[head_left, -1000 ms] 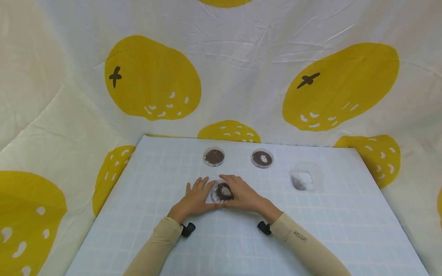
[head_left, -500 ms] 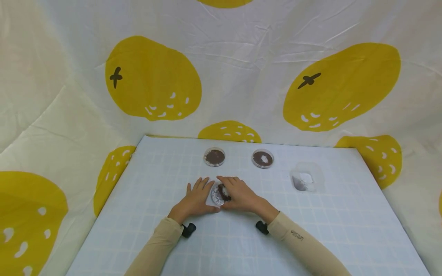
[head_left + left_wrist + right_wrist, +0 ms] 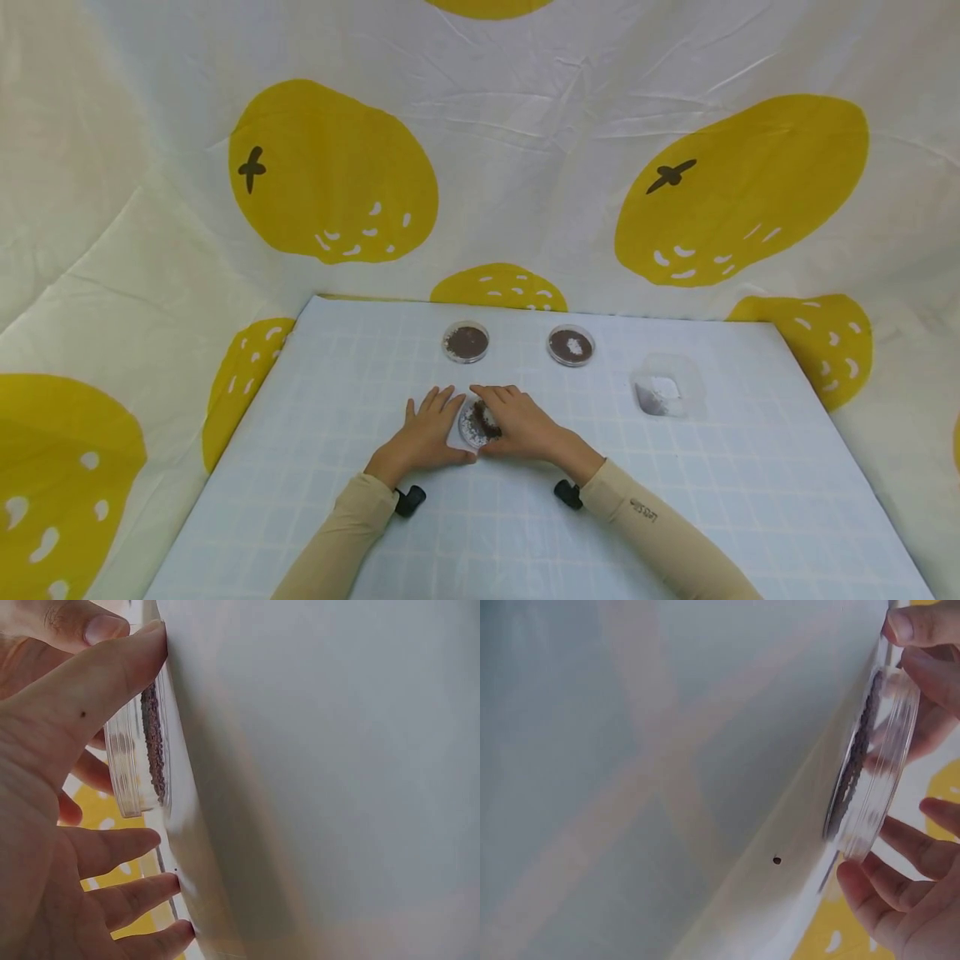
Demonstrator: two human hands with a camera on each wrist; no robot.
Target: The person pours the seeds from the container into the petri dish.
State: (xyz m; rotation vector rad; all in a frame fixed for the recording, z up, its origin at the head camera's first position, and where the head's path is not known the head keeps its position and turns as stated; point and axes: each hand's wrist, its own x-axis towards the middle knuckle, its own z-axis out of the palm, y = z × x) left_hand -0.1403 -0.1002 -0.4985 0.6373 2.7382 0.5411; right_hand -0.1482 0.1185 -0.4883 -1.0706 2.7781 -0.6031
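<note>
A round clear petri dish (image 3: 472, 423) with a dark brown crumbly layer and white specks lies on the table between both hands. My left hand (image 3: 423, 433) holds its left side, thumb at the near edge and other fingers spread. My right hand (image 3: 525, 425) grips the right side, covering part of the dish. In the left wrist view the dish (image 3: 124, 776) shows edge-on, low at the table, beside the left thumb. The right wrist view shows the clear wall of the dish (image 3: 881, 784) with right fingertips (image 3: 855, 877) at its far rim. The thumbs nearly meet.
Two more petri dishes stand farther back, one with brown filling (image 3: 467, 342), the other with a white patch in the middle (image 3: 573, 345). At the right is a clear plastic tub (image 3: 692, 385) with white material inside. A patterned cloth (image 3: 525, 208) hangs behind the table.
My right hand has shifted slightly left over the dish and covers more of it. The left hand stays nearly still.
</note>
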